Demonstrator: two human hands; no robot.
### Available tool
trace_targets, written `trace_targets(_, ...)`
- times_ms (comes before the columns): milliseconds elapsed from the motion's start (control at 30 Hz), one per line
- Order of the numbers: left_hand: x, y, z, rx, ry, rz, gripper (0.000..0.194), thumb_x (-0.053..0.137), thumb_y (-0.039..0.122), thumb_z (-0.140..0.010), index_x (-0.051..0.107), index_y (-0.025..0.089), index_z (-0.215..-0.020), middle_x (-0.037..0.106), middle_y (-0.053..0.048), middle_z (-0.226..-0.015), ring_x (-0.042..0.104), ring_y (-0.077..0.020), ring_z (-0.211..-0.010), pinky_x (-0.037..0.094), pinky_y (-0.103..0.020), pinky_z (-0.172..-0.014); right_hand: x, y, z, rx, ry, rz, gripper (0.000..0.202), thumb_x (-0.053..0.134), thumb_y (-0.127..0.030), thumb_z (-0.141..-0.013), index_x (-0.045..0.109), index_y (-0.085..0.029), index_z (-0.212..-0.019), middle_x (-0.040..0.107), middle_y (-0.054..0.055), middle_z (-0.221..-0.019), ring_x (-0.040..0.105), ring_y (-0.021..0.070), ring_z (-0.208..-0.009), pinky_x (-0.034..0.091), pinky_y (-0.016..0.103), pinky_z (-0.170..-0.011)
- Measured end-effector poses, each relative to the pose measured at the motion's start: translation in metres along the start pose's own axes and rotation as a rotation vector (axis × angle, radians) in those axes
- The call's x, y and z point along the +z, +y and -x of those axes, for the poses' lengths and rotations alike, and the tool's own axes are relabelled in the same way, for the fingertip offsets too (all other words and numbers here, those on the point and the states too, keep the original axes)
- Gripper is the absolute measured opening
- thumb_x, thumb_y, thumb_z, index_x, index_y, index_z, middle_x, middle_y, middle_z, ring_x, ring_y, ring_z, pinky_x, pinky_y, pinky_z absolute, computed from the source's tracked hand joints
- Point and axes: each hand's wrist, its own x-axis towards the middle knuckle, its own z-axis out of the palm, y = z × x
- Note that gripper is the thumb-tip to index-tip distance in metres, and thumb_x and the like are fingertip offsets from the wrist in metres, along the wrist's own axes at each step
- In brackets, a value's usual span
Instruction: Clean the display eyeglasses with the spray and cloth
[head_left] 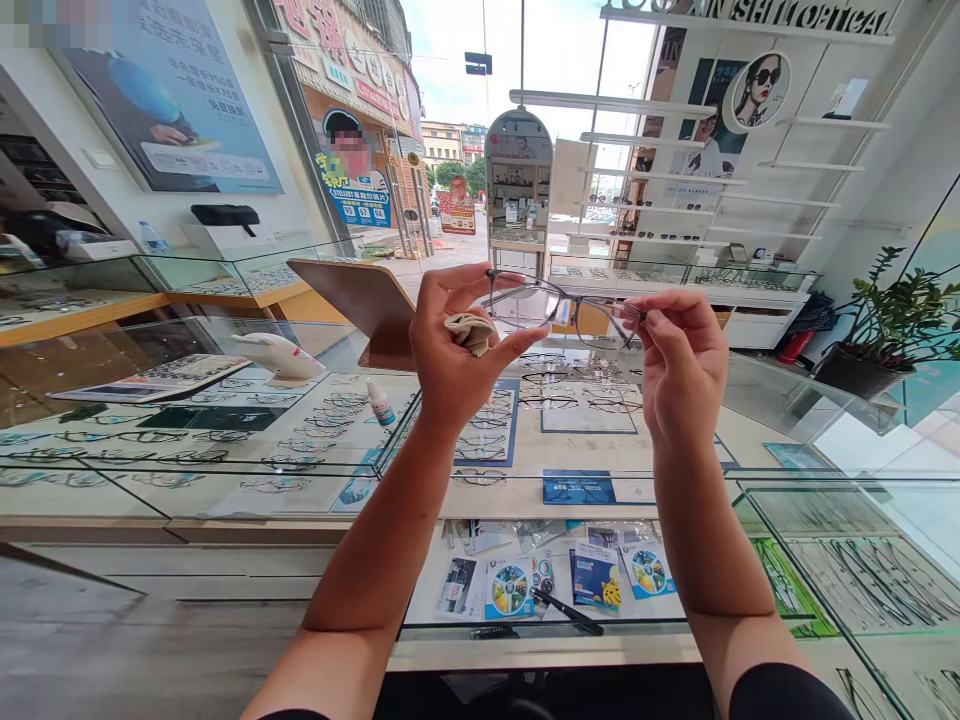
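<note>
Held up above the glass counter is a pair of thin, dark-rimmed eyeglasses [559, 303]. My left hand [459, 345] has its fingers on the frame's left end, and a crumpled beige cloth [471, 332] is tucked in its palm. At the other end, my right hand [679, 350] pinches the frame near the hinge between thumb and fingers. The lenses are clear, with the mirror and shop showing behind them. Whether the temples are folded or extended is hard to make out.
Glass showcases with rows of eyeglasses surround me. On the left stand a tilted brown tabletop mirror [356, 300], a white hand-shaped stand [279, 357] and a small spray bottle [381, 403]. Leaflets [510, 588] and a black pen [568, 611] lie below. A potted plant [870, 340] is at right.
</note>
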Motion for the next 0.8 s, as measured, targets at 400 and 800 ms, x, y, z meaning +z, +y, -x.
trace_targets(400,-0.011,0.004,-0.004,0.003,-0.401,-0.064,0.074,0.094,0.065,-0.084,0.065,0.025,-0.138,0.082,-0.011,-0.130,0.083,-0.0245,-0.113,0.069,-0.030,-0.084,-0.019,-0.017,-0.011,0.224,-0.557,0.174,0.017,0.079,-0.042,-0.101,0.079,-0.025,-0.095,0.083,0.004,-0.107,0.074,0.0217,-0.105,0.058,0.042,-0.099)
trace_targets(800,-0.014,0.007,-0.007,-0.006,-0.480,-0.057,0.072,0.092,0.062,-0.087,0.066,0.022,-0.141,0.080,-0.014,-0.132,0.081,-0.0263,-0.119,0.070,-0.031,-0.090,-0.026,-0.018,-0.016,0.334,-0.725,0.130,0.025,0.083,-0.049,-0.099,0.083,-0.024,-0.093,0.081,0.004,-0.098,0.068,0.0200,-0.094,0.053,0.038,-0.086)
